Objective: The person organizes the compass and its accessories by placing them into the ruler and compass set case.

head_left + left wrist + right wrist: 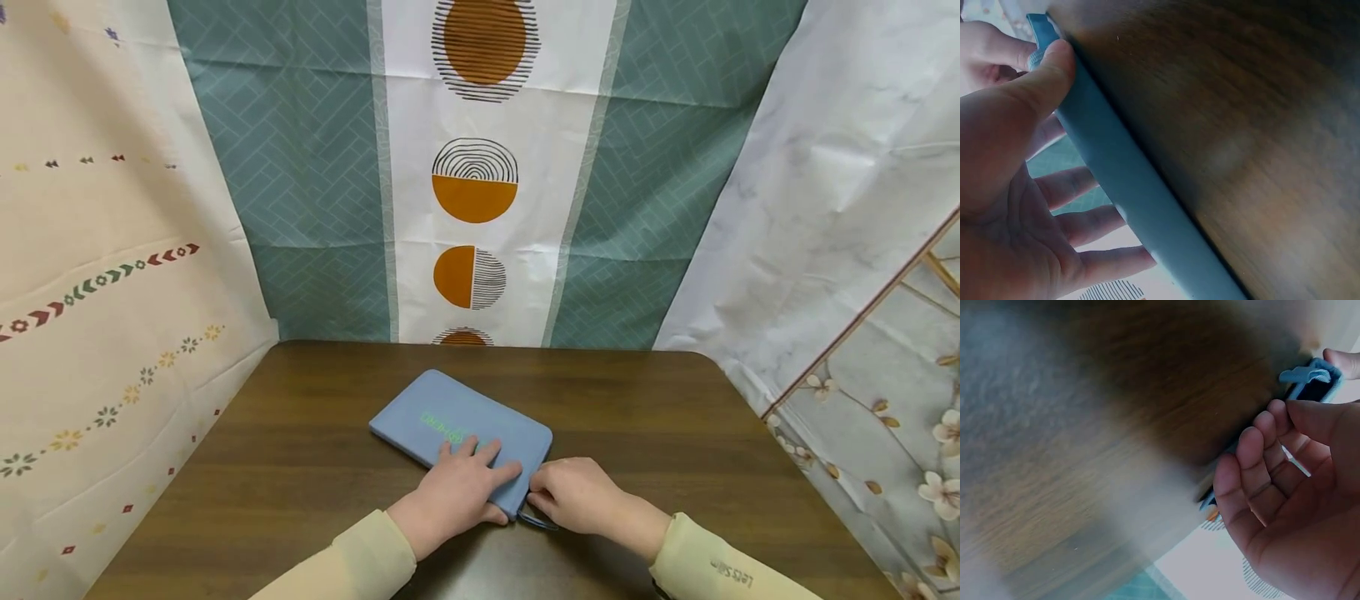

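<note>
A flat blue zip case with green lettering lies slantwise on the table. My left hand presses on its near right part with the fingers spread. In the left wrist view, the thumb of that hand lies against the side of the case. At the right end of the case, my right hand has its fingers curled, thumb and index tip pinching at the edge; the exact bit between them is hidden. A blue loop strap hangs from the near right corner. The right wrist view shows a dark gap at that corner.
The brown wooden table reaches back to a patterned green and white curtain. A cream cloth hangs at the left, and a marble-patterned, flowered sheet at the right.
</note>
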Available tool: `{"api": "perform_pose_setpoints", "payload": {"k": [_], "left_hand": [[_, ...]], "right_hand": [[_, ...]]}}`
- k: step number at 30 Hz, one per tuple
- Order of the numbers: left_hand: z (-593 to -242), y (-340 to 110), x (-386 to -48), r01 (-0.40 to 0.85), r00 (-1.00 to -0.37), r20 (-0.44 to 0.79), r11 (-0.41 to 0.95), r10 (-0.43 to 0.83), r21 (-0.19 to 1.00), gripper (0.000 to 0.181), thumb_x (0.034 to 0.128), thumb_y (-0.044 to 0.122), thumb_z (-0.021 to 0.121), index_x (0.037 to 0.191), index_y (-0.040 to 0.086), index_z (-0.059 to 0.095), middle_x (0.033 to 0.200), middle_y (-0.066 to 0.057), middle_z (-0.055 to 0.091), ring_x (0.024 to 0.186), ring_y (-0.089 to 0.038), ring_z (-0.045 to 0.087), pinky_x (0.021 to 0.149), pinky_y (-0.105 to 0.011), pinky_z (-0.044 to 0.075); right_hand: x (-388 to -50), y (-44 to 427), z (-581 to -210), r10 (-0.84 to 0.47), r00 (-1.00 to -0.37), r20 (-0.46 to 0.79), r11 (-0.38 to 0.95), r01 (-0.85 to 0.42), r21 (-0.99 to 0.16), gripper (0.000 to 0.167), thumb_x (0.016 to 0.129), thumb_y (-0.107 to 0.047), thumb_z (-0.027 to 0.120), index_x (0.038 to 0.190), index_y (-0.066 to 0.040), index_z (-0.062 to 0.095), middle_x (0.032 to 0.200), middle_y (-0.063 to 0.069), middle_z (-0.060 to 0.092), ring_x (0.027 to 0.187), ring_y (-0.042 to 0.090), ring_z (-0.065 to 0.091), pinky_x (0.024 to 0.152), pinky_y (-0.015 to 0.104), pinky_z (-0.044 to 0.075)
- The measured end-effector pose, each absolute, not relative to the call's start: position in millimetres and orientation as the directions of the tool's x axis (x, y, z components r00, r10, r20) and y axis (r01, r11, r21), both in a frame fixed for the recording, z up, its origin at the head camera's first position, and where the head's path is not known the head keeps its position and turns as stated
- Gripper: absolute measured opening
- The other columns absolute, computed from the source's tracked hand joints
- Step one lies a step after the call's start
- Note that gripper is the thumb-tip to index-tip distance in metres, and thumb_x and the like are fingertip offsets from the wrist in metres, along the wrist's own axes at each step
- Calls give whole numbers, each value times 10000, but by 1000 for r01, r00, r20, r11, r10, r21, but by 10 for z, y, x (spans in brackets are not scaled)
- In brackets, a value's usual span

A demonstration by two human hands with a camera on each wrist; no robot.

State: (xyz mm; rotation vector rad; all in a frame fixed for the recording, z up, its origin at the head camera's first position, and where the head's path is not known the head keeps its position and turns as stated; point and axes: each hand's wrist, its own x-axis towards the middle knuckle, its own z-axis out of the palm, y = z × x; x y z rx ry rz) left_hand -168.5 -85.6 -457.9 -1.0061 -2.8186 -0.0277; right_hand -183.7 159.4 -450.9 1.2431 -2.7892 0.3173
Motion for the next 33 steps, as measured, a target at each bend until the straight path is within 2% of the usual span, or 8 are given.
{"api": "perform_pose_setpoints", "payload": {"k": [6,12,15,18,22,26,29,33], "left_hand": [[-4487,-803,-1566,592,-803,83,806,591,-6,747,900,625,821,1569,364,619,1597,-92,590,1428,-426,577,1032,-704,547],[-4472,-750,-1578,562,-815,135,825,564,-53,733,907,643,793,1553,333,636,1543,-92,625,1368,-418,622,996,-684,571],[-4455,-706,-1600,522,-825,185,845,535,-115,709,911,676,775,1515,324,656,1463,-85,662,1271,-391,668,920,-642,607],[-4435,-639,-1628,481,-827,236,860,510,-172,676,902,714,768,1436,308,684,1328,-81,699,1100,-355,702,795,-583,631],[-4434,-545,-1643,442,-834,261,872,485,-208,638,885,747,765,1312,278,701,1146,-79,696,894,-314,684,664,-521,622],[-4458,-454,-1643,411,-844,271,882,463,-229,620,878,773,753,1205,250,694,1033,-86,670,815,-306,669,610,-499,611],[-4467,-408,-1654,415,-855,228,878,466,-240,616,902,753,749,1231,236,686,1072,-105,679,836,-319,686,606,-483,617],[-4445,-429,-1672,452,-867,122,866,483,-215,612,942,621,819,1391,230,679,1323,-147,673,968,-312,719,678,-428,644]], "right_hand": [[-1732,1585,-4534,-763,-638,106,613,-765,-196,352,1027,-186,800,748,-260,599,711,-177,461,599,-15,389,571,223,356],[-1758,1569,-4485,-773,-625,113,603,-778,-175,356,1022,-174,802,750,-255,588,706,-168,455,600,-5,387,572,228,350],[-1809,1572,-4450,-766,-630,126,612,-776,-157,358,1019,-170,804,752,-252,580,707,-162,454,603,3,386,574,239,347],[-1851,1596,-4420,-758,-639,129,621,-768,-157,354,1019,-161,807,757,-248,584,706,-158,449,599,7,386,571,242,347],[-1875,1647,-4413,-753,-647,121,628,-761,-162,348,1023,-155,804,761,-247,593,703,-156,444,594,7,386,560,237,352],[-1890,1703,-4420,-740,-662,117,646,-748,-152,353,1021,-152,802,754,-252,592,705,-149,454,602,20,391,557,250,361],[-1912,1746,-4429,-730,-675,107,659,-737,-151,342,1017,-152,803,760,-258,603,719,-149,478,619,30,405,561,262,375],[-1930,1793,-4453,-720,-690,71,675,-721,-157,350,1017,-163,802,756,-268,593,713,-153,481,625,38,414,559,272,377]]}}
